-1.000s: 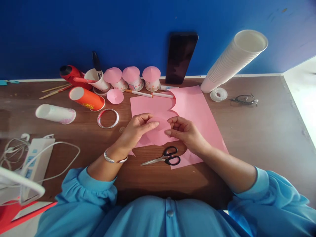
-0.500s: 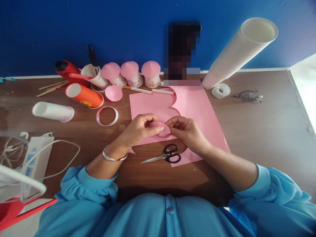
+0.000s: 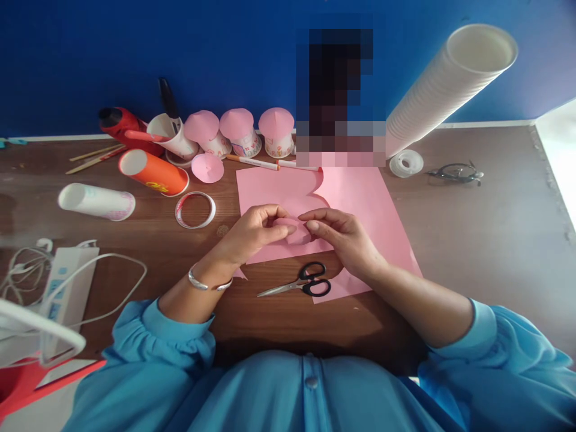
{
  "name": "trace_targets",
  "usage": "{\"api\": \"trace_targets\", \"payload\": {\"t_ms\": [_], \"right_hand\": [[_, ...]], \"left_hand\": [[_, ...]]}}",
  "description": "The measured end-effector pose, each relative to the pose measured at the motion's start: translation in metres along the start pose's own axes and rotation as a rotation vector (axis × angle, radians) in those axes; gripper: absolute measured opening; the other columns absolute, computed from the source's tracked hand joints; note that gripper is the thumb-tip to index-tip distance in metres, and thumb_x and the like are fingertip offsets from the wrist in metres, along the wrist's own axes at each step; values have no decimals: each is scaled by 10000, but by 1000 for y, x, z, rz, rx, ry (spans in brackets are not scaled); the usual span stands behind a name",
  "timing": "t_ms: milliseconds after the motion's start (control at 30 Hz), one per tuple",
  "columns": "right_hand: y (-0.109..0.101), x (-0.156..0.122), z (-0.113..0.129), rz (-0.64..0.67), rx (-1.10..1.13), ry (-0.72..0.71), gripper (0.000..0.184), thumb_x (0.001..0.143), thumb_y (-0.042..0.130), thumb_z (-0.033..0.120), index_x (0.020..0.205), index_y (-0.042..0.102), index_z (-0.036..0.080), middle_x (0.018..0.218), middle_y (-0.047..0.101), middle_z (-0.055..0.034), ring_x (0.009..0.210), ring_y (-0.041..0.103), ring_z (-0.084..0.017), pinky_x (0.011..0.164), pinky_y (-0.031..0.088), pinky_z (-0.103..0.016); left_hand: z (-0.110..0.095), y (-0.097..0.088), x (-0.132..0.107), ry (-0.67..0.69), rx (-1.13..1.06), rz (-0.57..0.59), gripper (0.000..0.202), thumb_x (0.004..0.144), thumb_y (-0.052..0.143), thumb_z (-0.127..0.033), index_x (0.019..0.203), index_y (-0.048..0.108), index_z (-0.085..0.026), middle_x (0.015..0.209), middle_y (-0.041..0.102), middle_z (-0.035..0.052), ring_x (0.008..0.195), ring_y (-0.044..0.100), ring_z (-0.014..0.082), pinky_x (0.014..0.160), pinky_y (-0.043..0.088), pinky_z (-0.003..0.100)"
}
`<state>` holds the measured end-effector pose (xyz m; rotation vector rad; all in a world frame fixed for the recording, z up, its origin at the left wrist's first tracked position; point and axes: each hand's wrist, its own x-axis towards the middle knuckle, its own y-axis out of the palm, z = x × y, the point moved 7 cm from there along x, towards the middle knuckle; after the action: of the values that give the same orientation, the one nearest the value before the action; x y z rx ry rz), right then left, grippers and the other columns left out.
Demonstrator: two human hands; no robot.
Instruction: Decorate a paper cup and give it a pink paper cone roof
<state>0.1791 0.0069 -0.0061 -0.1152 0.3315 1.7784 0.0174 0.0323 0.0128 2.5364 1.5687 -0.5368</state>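
Note:
My left hand and my right hand meet over a pink paper sheet at the table's middle. Both pinch a small pink paper circle that is curled between their fingertips. Black-handled scissors lie shut on the table just in front of my hands. Three small paper cups with pink cone tops stand in a row at the back by the blue wall. A loose pink cone lies beside them.
A long stack of white cups leans at the back right, with a tape roll and glasses near it. At the left lie an orange cup, a white cup, a cut cup rim, a power strip with cables, and a red glue gun.
The flat pink circle has been bent and curled up between my fingers. My hands have drawn closer together over the sheet.

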Motion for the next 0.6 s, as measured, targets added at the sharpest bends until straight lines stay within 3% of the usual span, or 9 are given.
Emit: {"api": "trace_targets", "payload": {"t_ms": [367,600], "right_hand": [[1,3,-8,8,108,42,352,750,869,400,1015,744,206,782,727,17,709,637,-119,694,502,-270],[3,4,-12,19,152,85,377,723,893,418,999,749,206,799,728,15,723,652,-122,700,514,-271]], "left_hand": [[18,1,5,-45,-256,6,219,770,827,-367,782,715,-180,764,649,-3,730,551,132,718,436,270],[20,-2,6,-53,-283,-12,241,747,856,-370,752,704,-183,715,622,-26,667,516,115,682,421,270]]}}
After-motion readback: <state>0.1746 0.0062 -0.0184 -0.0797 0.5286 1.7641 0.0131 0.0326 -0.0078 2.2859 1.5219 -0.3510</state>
